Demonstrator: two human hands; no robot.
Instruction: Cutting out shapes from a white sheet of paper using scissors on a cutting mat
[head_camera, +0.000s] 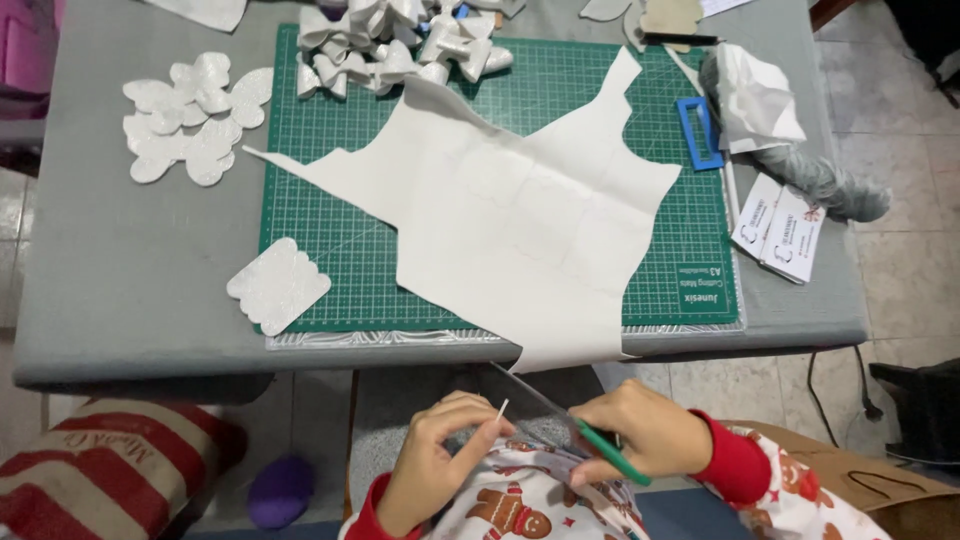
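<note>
Pinching a thin white stick between thumb and forefinger, the left hand sits low over the person's lap, below the near table edge, its other fingers curled in. Just beside it the right hand is closed around a pair of green-handled scissors, whose long grey blades slant up and left toward the table edge, their tips close to the stick. Whether the blades touch it I cannot tell. Above the hands, a large irregular sheet of white material sprawls across a green gridded cutting mat and droops over the front of the grey table, hanging right above the scissors. On the mat's near left corner lies a white scalloped rectangle; further left, a cluster of white scalloped cut-outs. A heap of finished white bows crowds the far edge. To the right are a blue rectangular frame, crumpled white wrapping and two white cards. A red-and-cream striped cushion rests on the floor.
</note>
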